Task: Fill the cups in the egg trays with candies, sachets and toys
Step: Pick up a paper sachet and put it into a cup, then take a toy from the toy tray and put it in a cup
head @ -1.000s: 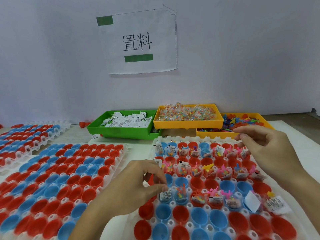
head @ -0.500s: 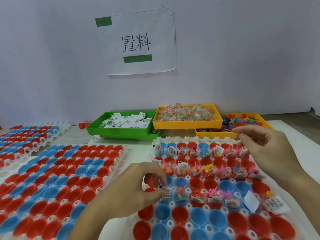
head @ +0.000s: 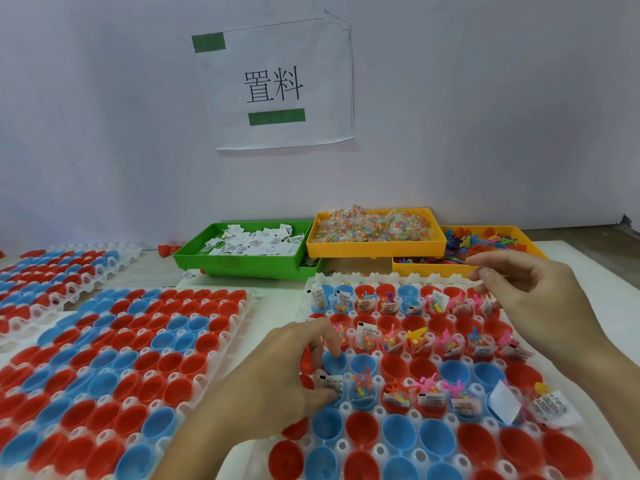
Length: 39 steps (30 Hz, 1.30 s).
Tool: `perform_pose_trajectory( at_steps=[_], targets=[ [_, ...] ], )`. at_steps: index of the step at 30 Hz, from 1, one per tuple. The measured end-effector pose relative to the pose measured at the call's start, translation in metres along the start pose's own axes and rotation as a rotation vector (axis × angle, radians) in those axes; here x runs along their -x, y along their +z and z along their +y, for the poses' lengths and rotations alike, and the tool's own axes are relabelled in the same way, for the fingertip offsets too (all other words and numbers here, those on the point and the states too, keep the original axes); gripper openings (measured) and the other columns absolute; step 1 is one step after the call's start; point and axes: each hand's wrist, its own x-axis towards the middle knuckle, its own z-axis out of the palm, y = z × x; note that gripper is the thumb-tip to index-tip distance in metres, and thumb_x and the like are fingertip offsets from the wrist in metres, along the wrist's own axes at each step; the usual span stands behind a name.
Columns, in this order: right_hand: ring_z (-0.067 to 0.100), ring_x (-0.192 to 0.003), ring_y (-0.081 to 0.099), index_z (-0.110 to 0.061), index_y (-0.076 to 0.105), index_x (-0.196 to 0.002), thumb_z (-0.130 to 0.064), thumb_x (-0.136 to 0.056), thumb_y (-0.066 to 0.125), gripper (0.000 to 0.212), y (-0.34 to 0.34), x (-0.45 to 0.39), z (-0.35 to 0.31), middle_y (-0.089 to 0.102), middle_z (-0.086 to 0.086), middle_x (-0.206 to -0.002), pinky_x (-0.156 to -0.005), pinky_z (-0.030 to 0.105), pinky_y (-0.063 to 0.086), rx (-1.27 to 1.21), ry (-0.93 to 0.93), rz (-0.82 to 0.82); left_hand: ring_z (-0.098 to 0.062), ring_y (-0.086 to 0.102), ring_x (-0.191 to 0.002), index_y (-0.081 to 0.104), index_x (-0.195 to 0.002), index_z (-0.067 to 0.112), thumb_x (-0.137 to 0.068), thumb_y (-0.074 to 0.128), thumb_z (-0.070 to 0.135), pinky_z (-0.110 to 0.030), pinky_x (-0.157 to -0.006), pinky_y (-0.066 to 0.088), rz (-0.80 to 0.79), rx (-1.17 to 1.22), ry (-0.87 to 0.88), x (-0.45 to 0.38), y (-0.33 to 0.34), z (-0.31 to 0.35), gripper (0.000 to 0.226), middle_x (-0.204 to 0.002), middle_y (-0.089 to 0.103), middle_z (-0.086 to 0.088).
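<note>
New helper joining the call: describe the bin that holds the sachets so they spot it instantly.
Look under the paper sign on the wall, where three bins line the table's far edge. The sachet bin is the leftmost: the only green one, full of small white packets; its neighbours are yellow.

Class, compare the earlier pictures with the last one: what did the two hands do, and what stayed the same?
The left hand shifted slightly, still pressing a white sachet into a blue cup. The right hand stayed raised over the tray's far rows, fingers curled; whether it holds anything is unclear. Nothing was let go. The bins are unmoved.

Head view; faces forward-down; close over egg tray (head: pixel 349 408)
</note>
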Motion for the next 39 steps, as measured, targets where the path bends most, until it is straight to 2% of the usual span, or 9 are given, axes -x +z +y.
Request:
perform_pose_trajectory(
  at_steps=[7, 12, 15, 17, 22, 25, 29, 34, 39],
  targets=[
    [0.010, -0.085, 0.069, -0.029, 0.072, -0.100, -0.012, -0.097, 0.059, 0.021, -0.005, -0.004, 0.005, 0.073, -0.007, -0.091, -0.069, 0.024, 0.052, -0.001, 0.001, 0.032, -0.004, 0.046, -0.073, 0.059, -0.093, 0.040, -0.074, 0.084, 0.039, -0.017, -0.063, 0.039, 0.007, 0.105, 0.006, 0.000, -0.009, -0.006, 0.031, -0.084, 0.058, 0.008],
    [0.005, -0.078, 0.071, -0.035, 0.071, -0.096, -0.010, -0.098, 0.058, 0.028, -0.018, -0.013, 0.016, 0.074, -0.006, -0.094, -0.066, 0.021, 0.058, -0.038, 0.037, 0.163, -0.002, 0.061, -0.091, 0.068, -0.093, 0.034, -0.083, 0.065, 0.045, -0.012, -0.067, 0.047, 0.318, 0.305, 0.012, -0.005, -0.008, -0.009, 0.015, -0.096, 0.066, 0.021],
    [0.005, -0.085, 0.071, -0.034, 0.070, -0.099, -0.008, -0.098, 0.056, 0.029, -0.024, -0.016, 0.021, 0.073, -0.006, -0.097, -0.080, 0.026, 0.059, -0.001, 0.046, 0.221, 0.012, 0.060, -0.098, 0.068, -0.100, 0.034, -0.095, 0.059, 0.033, -0.002, -0.072, 0.044, 0.513, 0.438, -0.101, -0.013, -0.001, -0.018, 0.011, -0.099, 0.069, 0.022],
    [0.015, -0.096, 0.070, -0.024, 0.069, -0.111, -0.007, -0.098, 0.054, 0.026, -0.025, -0.018, 0.023, 0.073, -0.002, -0.102, -0.093, 0.034, 0.055, 0.057, 0.055, 0.231, 0.012, 0.060, -0.098, 0.068, -0.104, 0.032, -0.099, 0.054, 0.030, -0.006, -0.074, 0.044, 0.586, 0.510, -0.179, -0.017, 0.003, -0.027, 0.015, -0.103, 0.068, 0.019],
    [0.018, -0.104, 0.062, -0.010, 0.069, -0.119, -0.007, -0.098, 0.054, 0.026, -0.016, -0.040, 0.025, 0.070, 0.007, -0.114, -0.096, 0.032, 0.046, 0.277, 0.082, 0.106, -0.010, 0.059, -0.114, 0.066, -0.116, 0.023, -0.102, 0.046, 0.033, -0.039, -0.103, 0.045, 0.583, 0.694, -0.294, -0.022, 0.014, -0.040, 0.026, -0.116, 0.065, 0.013],
    [0.023, -0.109, 0.062, -0.007, 0.068, -0.121, -0.004, -0.097, 0.052, 0.030, -0.006, -0.073, 0.026, 0.069, 0.010, -0.121, -0.100, 0.036, 0.045, 0.464, 0.094, -0.019, -0.011, 0.058, -0.115, 0.066, -0.108, 0.030, -0.101, 0.044, 0.035, -0.046, -0.106, 0.044, 0.567, 0.727, -0.308, -0.025, 0.017, -0.039, 0.024, -0.116, 0.065, 0.013],
    [0.032, -0.116, 0.060, -0.003, 0.068, -0.120, -0.002, -0.092, 0.058, 0.029, 0.009, -0.119, 0.040, 0.067, 0.016, -0.125, -0.099, 0.040, 0.047, 0.667, 0.187, -0.126, -0.008, 0.059, -0.111, 0.064, -0.100, 0.035, -0.100, 0.043, 0.034, -0.046, -0.104, 0.046, 0.579, 0.734, -0.299, -0.027, 0.018, -0.037, 0.022, -0.110, 0.065, 0.017],
    [0.029, -0.089, 0.059, 0.000, 0.067, -0.110, -0.020, -0.089, 0.070, 0.029, 0.017, -0.139, 0.066, 0.064, 0.013, -0.093, -0.070, 0.034, 0.049, 0.978, 0.347, -0.230, 0.003, 0.057, -0.101, 0.064, -0.098, 0.033, -0.103, 0.043, 0.029, -0.036, -0.096, 0.048, 0.604, 0.730, -0.293, -0.028, 0.019, -0.037, 0.022, -0.100, 0.064, 0.020],
    [0.031, -0.110, 0.059, -0.005, 0.071, -0.111, -0.033, -0.084, 0.079, 0.040, 0.023, -0.152, 0.078, 0.066, 0.015, -0.120, -0.091, 0.039, 0.054, 0.896, 0.373, -0.257, 0.008, 0.057, -0.097, 0.064, -0.095, 0.034, -0.103, 0.044, 0.028, -0.029, -0.088, 0.048, 0.619, 0.738, -0.301, -0.028, 0.019, -0.039, 0.022, -0.097, 0.064, 0.022]
  ],
)
